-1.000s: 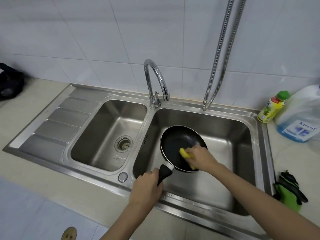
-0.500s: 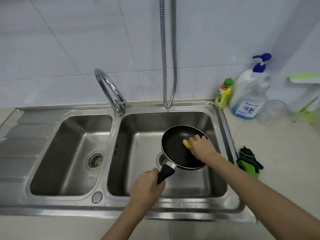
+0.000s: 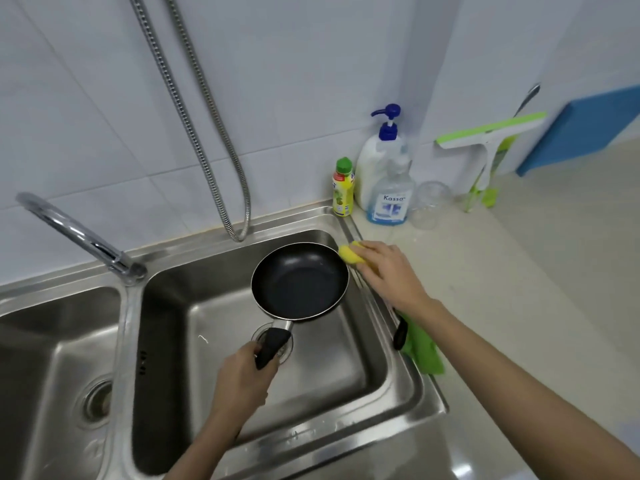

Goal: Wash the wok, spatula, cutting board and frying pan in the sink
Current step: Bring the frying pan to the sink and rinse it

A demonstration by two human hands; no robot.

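Head view: frying pan [image 3: 300,282] held over the right sink basin [image 3: 377,344].
Left hand [image 3: 242,379] grasps its black handle at 6 o'clock; pan's dark nonstick inside faces up, glossy. Right hand [image 3: 389,271] clutches a yellow sponge [image 3: 350,254] at the pan's 2 o'clock, above the basin's rim.

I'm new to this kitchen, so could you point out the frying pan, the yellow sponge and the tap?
frying pan [image 3: 299,281]: head view, on its dark inner base.
yellow sponge [image 3: 349,254]: head view, on the end showing past the fingers.
tap [image 3: 74,233]: head view, on its curved chrome spout.
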